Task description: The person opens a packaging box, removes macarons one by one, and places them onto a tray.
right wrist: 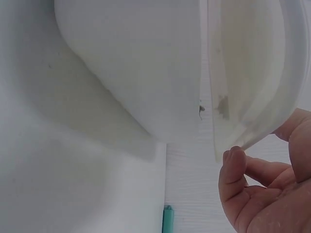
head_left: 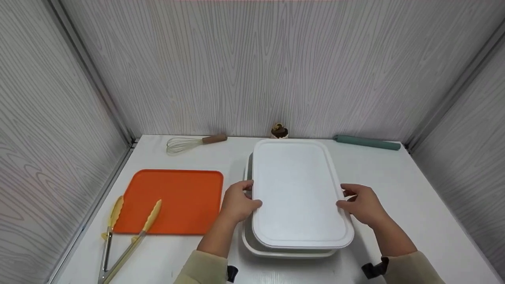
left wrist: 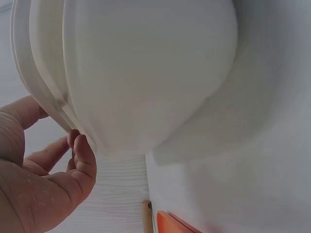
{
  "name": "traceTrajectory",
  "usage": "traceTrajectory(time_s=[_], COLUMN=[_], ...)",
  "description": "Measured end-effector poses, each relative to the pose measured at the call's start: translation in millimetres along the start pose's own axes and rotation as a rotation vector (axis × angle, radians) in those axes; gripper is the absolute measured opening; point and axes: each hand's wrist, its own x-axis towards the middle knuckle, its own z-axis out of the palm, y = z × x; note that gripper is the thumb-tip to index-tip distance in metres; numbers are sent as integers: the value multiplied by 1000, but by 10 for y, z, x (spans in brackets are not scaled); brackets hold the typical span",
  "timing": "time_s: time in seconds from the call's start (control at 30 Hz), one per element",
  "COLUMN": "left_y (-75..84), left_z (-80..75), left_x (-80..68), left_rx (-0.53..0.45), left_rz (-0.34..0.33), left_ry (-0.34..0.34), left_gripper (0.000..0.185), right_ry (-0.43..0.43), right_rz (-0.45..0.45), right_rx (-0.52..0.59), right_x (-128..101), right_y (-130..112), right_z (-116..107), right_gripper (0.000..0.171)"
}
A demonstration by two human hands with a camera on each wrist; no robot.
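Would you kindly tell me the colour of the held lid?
The lid is white, seen best in the head view.

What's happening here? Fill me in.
Someone's left hand and right hand hold a white lid by its two long sides. It is over a white box, shifted to the right and not seated; a gap shows on the right side. Tongs lie partly over an orange tray to the left.

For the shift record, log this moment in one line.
left hand: holds white lid by left edge | right hand: holds its right edge | lid: over white container, gap on right | tongs: at left
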Motion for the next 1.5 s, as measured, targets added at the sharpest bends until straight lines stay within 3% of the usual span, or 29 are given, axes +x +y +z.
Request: traceTrajectory(time_s=[0.37,0.63,0.9,1.1,1.5], left_y=[259,359,496,567,725], left_z=[237,460,705,946,1331], left_x=[81,83,19,-57,-145], left_rx=[22,-40,-75,-101,-67], left_rz=[122,124,135,184,176], left_ry=[-52,-81,-83,-107,-145], left_gripper=[67,68,63,55,60], right_ry=[23,35,16,13,9], right_rz=[6,21,37,56,92], right_rx=[-28,-22,-91,-144,-164], right_x=[-46,-93,-165,-239,-360], right_y=[126,243,389,546,819], right_z=[-358,-560,-775,-961,-1287], right_gripper=[62,63,64,64,65])
